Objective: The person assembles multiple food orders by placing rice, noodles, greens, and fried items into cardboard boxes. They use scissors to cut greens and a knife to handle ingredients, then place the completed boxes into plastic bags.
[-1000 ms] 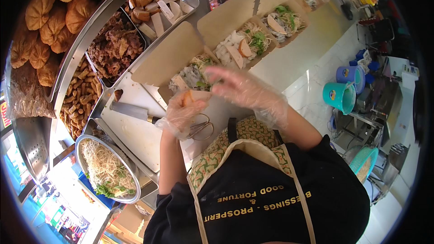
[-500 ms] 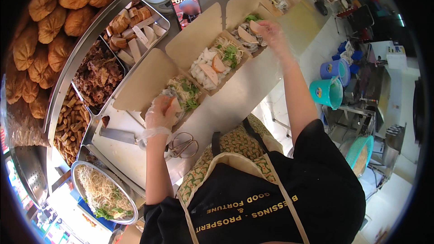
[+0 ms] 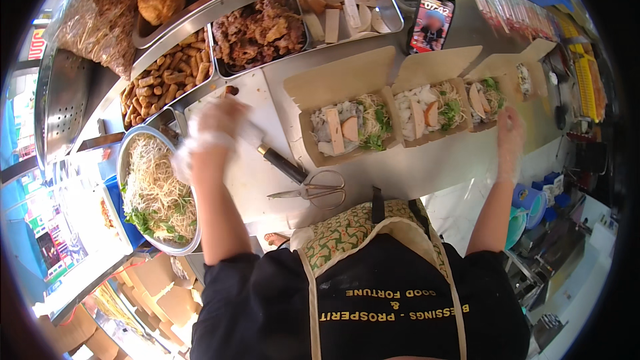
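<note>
My left hand (image 3: 217, 123), in a clear glove, is smeared by motion above the white cutting board (image 3: 263, 193), near a small brown piece (image 3: 231, 91). A knife (image 3: 283, 163) lies beside it, its blade partly behind the hand. My gloved right hand (image 3: 510, 140) is at the near right corner of a small cardboard box (image 3: 497, 70); its fingers are drawn together, and what they hold, if anything, is hidden. A left box (image 3: 347, 67) and a middle box (image 3: 437, 60) stand open, each with white noodles, pale slices, bean sprouts and green leaves.
Scissors (image 3: 310, 190) lie near the counter's front edge. A metal bowl (image 3: 193, 223) of sprouts and greens stands at the left. Behind are trays of brown sticks (image 3: 167, 80), fried pieces (image 3: 260, 30) and pale slices (image 3: 331, 25). A phone (image 3: 432, 23) lies at the back.
My left hand has left the left box and moved left over the cutting board. Slices now lie in that box. My right hand has drawn back from the right box's food. The view has turned left.
</note>
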A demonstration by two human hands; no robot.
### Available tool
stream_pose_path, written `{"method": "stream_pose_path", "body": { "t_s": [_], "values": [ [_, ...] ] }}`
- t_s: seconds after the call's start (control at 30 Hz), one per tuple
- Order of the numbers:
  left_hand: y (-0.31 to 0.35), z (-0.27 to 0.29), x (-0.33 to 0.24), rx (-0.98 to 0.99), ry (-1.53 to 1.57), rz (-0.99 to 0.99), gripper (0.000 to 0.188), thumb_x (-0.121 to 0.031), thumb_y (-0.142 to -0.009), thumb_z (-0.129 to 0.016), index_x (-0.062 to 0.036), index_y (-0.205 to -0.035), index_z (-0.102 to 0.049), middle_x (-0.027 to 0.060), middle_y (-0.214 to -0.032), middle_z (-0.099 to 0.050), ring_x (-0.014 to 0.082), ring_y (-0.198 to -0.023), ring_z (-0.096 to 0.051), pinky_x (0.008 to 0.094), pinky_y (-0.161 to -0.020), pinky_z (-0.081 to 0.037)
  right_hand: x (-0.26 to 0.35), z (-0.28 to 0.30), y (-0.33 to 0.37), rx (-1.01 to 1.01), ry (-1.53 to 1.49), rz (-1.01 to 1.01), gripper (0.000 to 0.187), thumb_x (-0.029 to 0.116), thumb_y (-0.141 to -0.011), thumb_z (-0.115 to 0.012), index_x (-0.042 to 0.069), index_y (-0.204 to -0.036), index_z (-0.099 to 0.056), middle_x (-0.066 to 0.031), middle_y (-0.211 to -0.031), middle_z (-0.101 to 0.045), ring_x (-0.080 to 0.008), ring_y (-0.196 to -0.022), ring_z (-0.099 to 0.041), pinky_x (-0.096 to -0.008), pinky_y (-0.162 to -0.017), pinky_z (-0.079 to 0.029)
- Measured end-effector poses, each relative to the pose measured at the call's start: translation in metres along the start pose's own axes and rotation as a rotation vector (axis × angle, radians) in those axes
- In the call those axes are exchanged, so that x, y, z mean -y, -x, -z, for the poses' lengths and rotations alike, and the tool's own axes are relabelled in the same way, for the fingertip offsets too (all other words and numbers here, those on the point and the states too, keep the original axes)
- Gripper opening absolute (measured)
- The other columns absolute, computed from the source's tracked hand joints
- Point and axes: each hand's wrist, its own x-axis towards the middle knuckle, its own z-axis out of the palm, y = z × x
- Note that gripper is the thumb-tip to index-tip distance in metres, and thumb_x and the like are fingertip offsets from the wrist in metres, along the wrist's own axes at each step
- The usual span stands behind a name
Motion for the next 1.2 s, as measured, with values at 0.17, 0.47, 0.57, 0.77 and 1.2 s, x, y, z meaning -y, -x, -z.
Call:
{"method": "stream_pose_path", "body": {
  "t_s": [0.17, 0.47, 0.57, 0.77, 1.2],
  "values": [
    [-0.112, 0.018, 0.101, -0.142, -0.245, 0.216, 0.031, -0.038, -0.086, -0.067, -0.0099, -0.096, -0.073, 0.0077, -0.100, -0.073, 0.0314, -0.092, -0.069, 0.0393, -0.085, -0.053, 0.023, 0.017, 0.020, 0.042, -0.173, -0.071, 0.031, 0.025, -0.094, -0.064, 0.000, -0.113, -0.067, -0.0174, -0.107, -0.069, -0.0254, -0.099, -0.065, -0.0341, -0.090, -0.048],
    [-0.166, 0.033, 0.094, 0.217, -0.182, 0.567, 0.054, -0.049, -0.086, -0.064, -0.0100, -0.124, -0.067, 0.0147, -0.127, -0.065, 0.0324, -0.118, -0.062, 0.0439, -0.098, -0.048, 0.045, 0.031, 0.050, -0.003, -0.342, -0.087, 0.026, 0.022, -0.095, -0.065, 0.000, -0.109, -0.069, -0.0089, -0.100, -0.070, -0.0140, -0.086, -0.063, -0.0271, -0.076, -0.050],
    [-0.158, 0.039, 0.078, 0.092, -0.327, 0.623, 0.052, -0.049, -0.084, -0.066, -0.0102, -0.119, -0.070, 0.0142, -0.122, -0.068, 0.0330, -0.113, -0.064, 0.0428, -0.093, -0.051, 0.057, 0.033, 0.065, 0.074, -0.250, -0.016, 0.023, 0.020, -0.094, -0.066, 0.002, -0.108, -0.069, -0.0049, -0.094, -0.070, -0.0110, -0.075, -0.059, -0.0255, -0.068, -0.049],
    [-0.160, 0.038, 0.049, 0.102, -0.431, 0.485, 0.045, -0.042, -0.081, -0.063, -0.0103, -0.111, -0.073, 0.0140, -0.120, -0.068, 0.0327, -0.110, -0.066, 0.0430, -0.091, -0.052, 0.103, 0.025, 0.081, 0.133, -0.457, -0.170, 0.020, 0.019, -0.093, -0.067, 0.005, -0.107, -0.071, -0.0031, -0.092, -0.070, -0.0090, -0.070, -0.057, -0.0240, -0.065, -0.048],
    [0.037, -0.037, -0.049, 0.360, 1.415, 0.033, 0.037, -0.020, -0.074, -0.084, -0.0068, -0.101, -0.062, 0.0023, -0.091, -0.060, 0.0108, -0.075, -0.057, 0.0243, -0.067, -0.048, 0.255, 0.004, 0.150, 0.804, -1.101, 0.335, 0.027, 0.020, -0.097, -0.061, 0.002, -0.116, -0.063, -0.0121, -0.102, -0.067, -0.0227, -0.091, -0.066, -0.0322, -0.083, -0.053]
  ]
}}
